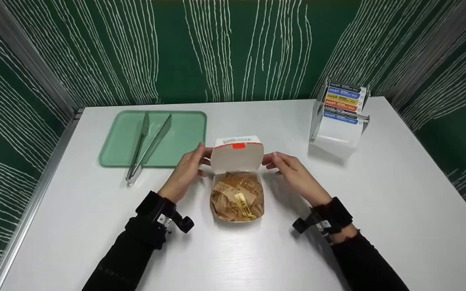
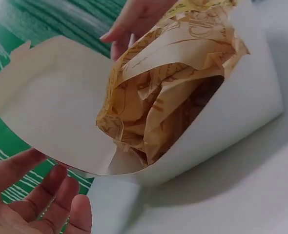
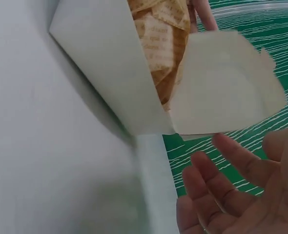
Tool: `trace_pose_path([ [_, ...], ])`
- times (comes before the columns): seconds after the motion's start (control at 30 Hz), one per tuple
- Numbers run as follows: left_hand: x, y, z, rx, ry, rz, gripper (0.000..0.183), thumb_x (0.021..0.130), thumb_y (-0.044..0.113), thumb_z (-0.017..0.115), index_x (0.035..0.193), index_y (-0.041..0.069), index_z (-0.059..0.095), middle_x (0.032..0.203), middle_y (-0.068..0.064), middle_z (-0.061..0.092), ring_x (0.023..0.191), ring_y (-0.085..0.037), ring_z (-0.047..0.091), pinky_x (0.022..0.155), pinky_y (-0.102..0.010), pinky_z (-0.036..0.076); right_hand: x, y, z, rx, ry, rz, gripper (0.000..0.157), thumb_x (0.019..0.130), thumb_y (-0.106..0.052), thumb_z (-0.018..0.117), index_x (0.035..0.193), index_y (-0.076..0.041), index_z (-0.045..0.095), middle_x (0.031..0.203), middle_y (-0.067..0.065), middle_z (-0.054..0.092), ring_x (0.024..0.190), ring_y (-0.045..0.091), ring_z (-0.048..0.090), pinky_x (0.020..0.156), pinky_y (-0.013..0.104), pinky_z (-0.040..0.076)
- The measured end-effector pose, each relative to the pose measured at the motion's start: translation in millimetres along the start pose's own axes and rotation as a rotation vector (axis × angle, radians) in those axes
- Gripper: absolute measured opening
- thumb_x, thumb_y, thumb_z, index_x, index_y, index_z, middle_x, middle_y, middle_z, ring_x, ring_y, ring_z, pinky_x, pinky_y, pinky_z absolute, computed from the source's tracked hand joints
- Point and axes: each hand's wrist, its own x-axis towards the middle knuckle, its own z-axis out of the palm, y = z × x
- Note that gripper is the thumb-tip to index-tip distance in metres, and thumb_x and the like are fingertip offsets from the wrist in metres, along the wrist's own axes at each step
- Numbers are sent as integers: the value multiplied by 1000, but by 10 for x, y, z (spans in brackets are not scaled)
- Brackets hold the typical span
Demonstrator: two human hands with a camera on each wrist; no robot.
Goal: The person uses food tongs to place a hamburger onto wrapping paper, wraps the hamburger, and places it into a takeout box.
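A white cardboard burger box [image 1: 238,159] stands on the table with its lid raised and tilted back. Inside its base lies a burger wrapped in printed brown paper [image 1: 233,194], a yellow label [image 1: 242,204] on top. At the left side of the lid is my left hand [image 1: 186,167], its fingers loosely bent and reaching behind the lid's edge. My right hand [image 1: 291,173] is at the opposite edge, fingertips touching or nearly touching the lid. In the right wrist view the right fingers [image 3: 239,158] are loosely spread beside the lid, gripping nothing.
On the left lies a green tray [image 1: 184,137] with metal tongs [image 1: 148,145] across it, their handle end past the tray's front edge. At the back right stands a wire rack [image 1: 318,115] of labels in several colours [image 1: 343,99]. Green walls with white streaks enclose the white table [image 1: 253,258].
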Motion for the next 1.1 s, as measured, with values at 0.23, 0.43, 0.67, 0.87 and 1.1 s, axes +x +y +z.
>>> trace_pose_path([
  [0.23, -322, -34, 19, 299, -99, 133, 45, 117, 38, 39, 147, 20, 66, 153, -12, 49, 145, -34, 47, 116, -59, 44, -4, -41, -30, -43, 46, -51, 45, 118, -28, 39, 126, 3, 72, 128, 21, 73, 119, 27, 65, 104, 44, 51],
  [0.43, -598, -132, -44, 618, -253, 198, 56, 104, 51, 66, 157, 43, 52, 175, -12, 22, 160, -38, 30, 122, -70, 36, -72, -132, -4, -129, 40, -158, 31, 115, -26, 52, 120, -4, 74, 124, 17, 75, 121, 23, 65, 110, 49, 49],
  [0.67, -675, -179, 50, 738, -274, 260, 112, 73, 49, 99, 164, 38, 35, 179, -17, 12, 164, -43, 23, 122, -68, 38, -245, -329, 171, -278, -149, -260, 54, 88, -39, 90, 135, -21, 68, 153, 8, 58, 149, 30, 49, 124, 63, 38],
  [0.87, -621, -235, 185, 789, -261, 294, 116, 72, 43, 101, 162, 26, 29, 177, -17, 17, 162, -43, 28, 124, -63, 38, -331, -387, 319, -418, -246, -258, 72, 82, -44, 94, 141, -21, 61, 169, 10, 40, 159, 35, 36, 124, 59, 41],
  [1.1, -581, -284, 225, 735, -255, 360, 110, 75, 31, 100, 160, 20, 31, 165, -8, 31, 148, -32, 49, 122, -49, 46, -334, -400, 325, -372, -233, -274, 58, 84, -35, 94, 133, -24, 66, 164, 7, 47, 153, 32, 44, 122, 57, 42],
])
